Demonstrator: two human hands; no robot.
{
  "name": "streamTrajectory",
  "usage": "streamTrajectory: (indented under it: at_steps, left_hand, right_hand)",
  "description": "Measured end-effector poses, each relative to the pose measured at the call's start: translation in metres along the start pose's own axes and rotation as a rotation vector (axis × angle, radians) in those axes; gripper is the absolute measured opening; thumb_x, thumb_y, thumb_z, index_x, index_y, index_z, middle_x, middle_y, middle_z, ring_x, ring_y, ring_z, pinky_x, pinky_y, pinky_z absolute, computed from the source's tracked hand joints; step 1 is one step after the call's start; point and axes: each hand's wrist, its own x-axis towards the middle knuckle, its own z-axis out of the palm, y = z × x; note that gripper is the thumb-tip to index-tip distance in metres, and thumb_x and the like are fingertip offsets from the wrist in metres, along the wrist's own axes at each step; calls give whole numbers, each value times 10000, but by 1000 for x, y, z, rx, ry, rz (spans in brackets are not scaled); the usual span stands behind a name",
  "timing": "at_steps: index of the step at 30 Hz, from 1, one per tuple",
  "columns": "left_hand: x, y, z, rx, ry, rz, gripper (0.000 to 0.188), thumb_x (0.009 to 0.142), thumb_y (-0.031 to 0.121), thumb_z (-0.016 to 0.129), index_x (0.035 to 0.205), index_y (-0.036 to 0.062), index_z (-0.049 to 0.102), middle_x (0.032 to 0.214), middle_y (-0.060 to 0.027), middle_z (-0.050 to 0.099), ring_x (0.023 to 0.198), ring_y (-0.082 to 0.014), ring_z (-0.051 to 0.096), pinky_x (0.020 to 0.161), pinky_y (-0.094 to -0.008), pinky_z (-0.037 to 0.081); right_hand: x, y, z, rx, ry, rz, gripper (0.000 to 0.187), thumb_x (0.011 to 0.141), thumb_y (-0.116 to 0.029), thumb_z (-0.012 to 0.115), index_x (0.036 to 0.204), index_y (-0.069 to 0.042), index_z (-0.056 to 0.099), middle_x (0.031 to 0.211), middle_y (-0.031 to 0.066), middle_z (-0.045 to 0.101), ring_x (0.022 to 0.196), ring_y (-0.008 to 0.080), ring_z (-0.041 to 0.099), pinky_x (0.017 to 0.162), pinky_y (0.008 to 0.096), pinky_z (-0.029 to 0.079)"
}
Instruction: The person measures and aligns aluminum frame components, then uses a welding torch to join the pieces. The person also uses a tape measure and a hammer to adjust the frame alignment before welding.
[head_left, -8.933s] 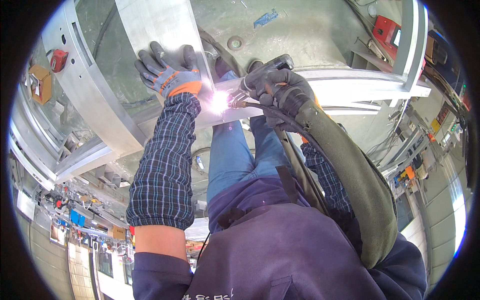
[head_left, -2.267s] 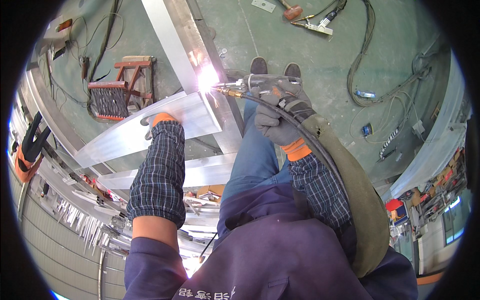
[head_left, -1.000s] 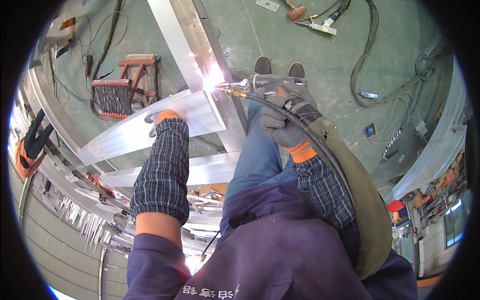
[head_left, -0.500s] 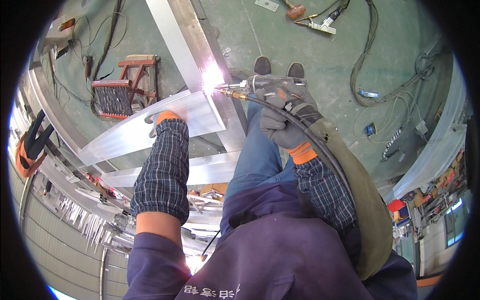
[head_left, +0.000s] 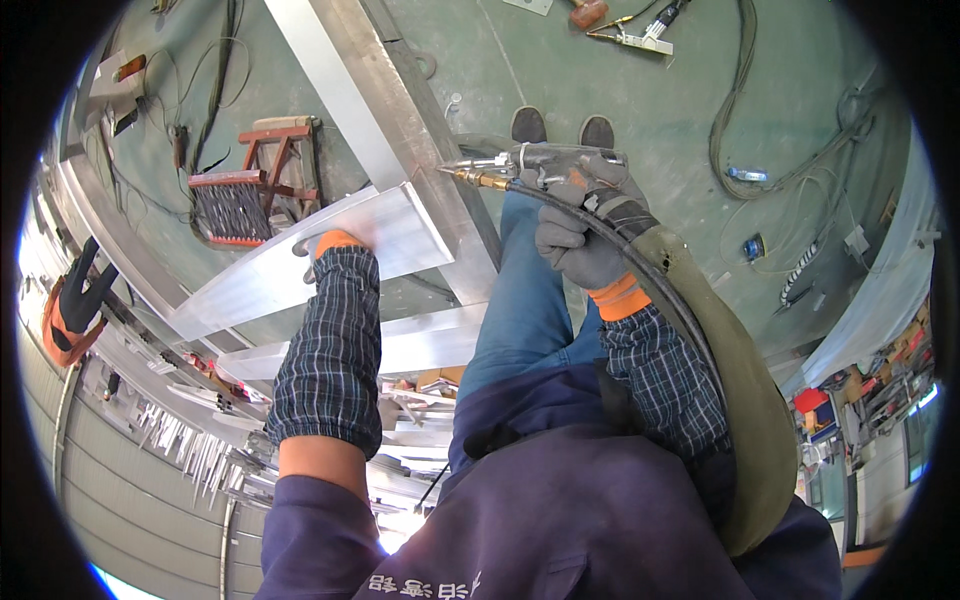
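Observation:
My right hand (head_left: 575, 235), in a grey glove with an orange cuff, is wrapped round a welding torch (head_left: 570, 160). The torch's brass fitting and thin tip point left, close to the joint where an aluminium bar (head_left: 400, 235) meets a long metal beam (head_left: 405, 110). No arc glows at the tip. My left hand (head_left: 308, 247) is at the aluminium bar, to the left of that joint. Little of its grey glove shows beyond the orange cuff; it appears to grip the bar, with most fingers hidden. A black hose (head_left: 640, 260) and green sleeve run back along my right arm.
A red-brown slatted stool (head_left: 250, 185) stands on the green floor at left. Near the far edge lie a mallet (head_left: 588, 13) and another torch-like tool (head_left: 648, 42). Cables (head_left: 740, 90) and a bottle (head_left: 747, 174) lie at right. A second aluminium bar (head_left: 425, 338) runs nearer me.
The bright welding arc at the joint has gone out. The torch tip sits slightly to the right of where it was, and the view has shifted a little. My left hand stays at the bar.

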Motion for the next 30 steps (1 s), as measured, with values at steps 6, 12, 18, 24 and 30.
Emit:
streamTrajectory:
  at_steps: [6, 12, 18, 24, 30]
  left_hand:
    - [15, 4, 19, -228, 260, 11, 692, 1044, 589, 358, 1556, 146, 499, 1634, -158, 441, 1476, -433, 436, 1193, -666, 291]
    - [37, 3, 29, 61, 283, -18, 602, 1089, 491, 302, 1568, 183, 494, 1601, -76, 512, 1472, -309, 481, 1151, -686, 309]
    - [88, -11, 46, 117, 430, 72, 583, 1077, 480, 337, 1537, 179, 530, 1569, -106, 542, 1444, -324, 509, 1160, -588, 374]
    - [95, -6, 44, 188, 481, 145, 586, 1081, 490, 333, 1545, 183, 516, 1577, -96, 532, 1443, -323, 507, 1164, -551, 386]
    - [97, -10, 49, 208, 483, 123, 598, 1086, 512, 318, 1561, 195, 493, 1588, -78, 522, 1446, -319, 502, 1165, -569, 378]
  right_hand:
    - [8, 4, -1, 41, 29, -19, 370, 1046, -304, 521, 1179, 40, 555, 697, -15, 484, 576, 90, 397, 544, 238, 366]
    - [12, 8, -6, 79, 12, -18, 372, 1047, -306, 521, 1176, 41, 559, 702, -12, 491, 575, 93, 400, 545, 239, 369]
    - [14, 10, -10, 95, -8, -13, 374, 1048, -309, 520, 1174, 41, 563, 707, -8, 499, 574, 95, 404, 545, 240, 372]
    - [14, 10, -18, 115, -17, -35, 377, 1049, -311, 519, 1172, 42, 567, 711, -5, 506, 573, 97, 408, 546, 241, 375]
    - [16, 8, -23, 105, 4, -28, 573, 1027, -350, 541, 1297, 155, 522, 708, -1, 512, 578, 95, 411, 545, 249, 380]
